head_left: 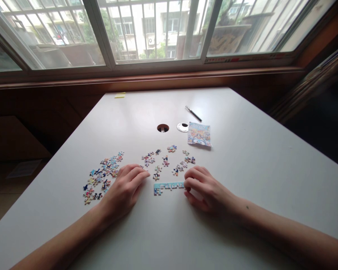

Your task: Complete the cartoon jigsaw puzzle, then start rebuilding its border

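A joined strip of jigsaw puzzle pieces [169, 185], light blue along its top edge, lies flat on the white table in front of me. My right hand [204, 187] is at the strip's right end, thumb and fingers curled in a pinch on a puzzle piece that they mostly cover. Left of the strip, my left hand [129, 183] rests palm down with its fingers loosely stretched, holding nothing I can see. Beside it spreads a pile of loose puzzle pieces [109, 165], partly hidden by the hand. More loose pieces [165, 161] are scattered beyond the strip.
A printed picture sheet [199, 134] lies behind the pieces to the right. Near it are a black pen [193, 113], a round metal cover [182, 127] and a cable hole [162, 128] in the table [140, 112]. A yellow sticky note [120, 95] marks the far edge, below the window.
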{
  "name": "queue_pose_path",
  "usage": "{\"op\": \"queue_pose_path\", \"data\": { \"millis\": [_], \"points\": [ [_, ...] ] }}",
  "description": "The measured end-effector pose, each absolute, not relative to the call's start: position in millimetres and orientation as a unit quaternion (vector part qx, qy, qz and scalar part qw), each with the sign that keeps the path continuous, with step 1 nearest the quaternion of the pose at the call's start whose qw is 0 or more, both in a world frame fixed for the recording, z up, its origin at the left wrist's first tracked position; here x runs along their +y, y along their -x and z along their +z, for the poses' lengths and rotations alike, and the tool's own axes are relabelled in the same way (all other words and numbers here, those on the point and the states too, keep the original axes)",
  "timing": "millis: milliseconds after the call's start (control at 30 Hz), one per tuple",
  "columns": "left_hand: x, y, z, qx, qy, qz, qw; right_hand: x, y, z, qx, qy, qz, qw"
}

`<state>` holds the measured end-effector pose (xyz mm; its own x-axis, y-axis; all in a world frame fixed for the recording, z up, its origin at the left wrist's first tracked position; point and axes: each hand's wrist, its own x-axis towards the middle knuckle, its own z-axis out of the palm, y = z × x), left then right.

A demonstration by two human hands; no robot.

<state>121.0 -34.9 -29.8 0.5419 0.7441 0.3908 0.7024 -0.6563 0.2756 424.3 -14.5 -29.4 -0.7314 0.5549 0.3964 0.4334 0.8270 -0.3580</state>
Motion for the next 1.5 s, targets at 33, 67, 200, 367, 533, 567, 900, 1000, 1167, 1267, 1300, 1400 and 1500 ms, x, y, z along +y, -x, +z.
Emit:
{"op": "queue_pose_path", "data": {
  "millis": [33, 67, 200, 367, 533, 567, 900, 1000, 1167, 1267, 1300, 1400, 1500],
  "points": [
    [-35, -120, -30, 0.409, -0.877, 0.249, 0.047, -14, -424, -29, -0.923, 0.267, 0.122, 0.251],
    [-36, -119, -30, 0.405, -0.878, 0.252, 0.050, -14, -424, -29, -0.923, 0.266, 0.122, 0.251],
    [-37, -115, -27, 0.401, -0.885, 0.232, 0.044, -15, -424, -28, -0.923, 0.266, 0.120, 0.249],
    [-38, -109, -20, 0.385, -0.893, 0.228, 0.060, -15, -425, -28, -0.924, 0.267, 0.121, 0.247],
    [-43, -107, -12, 0.358, -0.899, 0.214, 0.134, -16, -426, -29, -0.925, 0.264, 0.119, 0.246],
    [-44, -105, -10, 0.356, -0.902, 0.203, 0.138, -16, -426, -29, -0.925, 0.264, 0.119, 0.246],
    [-28, -75, -11, 0.436, -0.871, 0.217, 0.063, -15, -424, -27, -0.925, 0.260, 0.119, 0.250],
    [-26, -77, -10, 0.433, -0.878, 0.203, 0.030, -15, -425, -27, -0.926, 0.262, 0.121, 0.245],
    [-29, -88, -11, 0.424, -0.889, 0.169, 0.041, -15, -425, -28, -0.925, 0.261, 0.122, 0.247],
    [-28, -90, -12, 0.416, -0.889, 0.188, 0.046, -15, -425, -28, -0.925, 0.263, 0.120, 0.245],
    [-28, -89, -12, 0.416, -0.886, 0.199, 0.038, -15, -425, -28, -0.926, 0.263, 0.119, 0.244],
    [-25, -84, -9, 0.398, -0.893, 0.208, 0.026, -14, -425, -28, -0.926, 0.263, 0.114, 0.246],
    [-26, -84, -4, 0.367, -0.909, 0.192, 0.046, -15, -425, -28, -0.926, 0.263, 0.110, 0.248]
  ]
}}
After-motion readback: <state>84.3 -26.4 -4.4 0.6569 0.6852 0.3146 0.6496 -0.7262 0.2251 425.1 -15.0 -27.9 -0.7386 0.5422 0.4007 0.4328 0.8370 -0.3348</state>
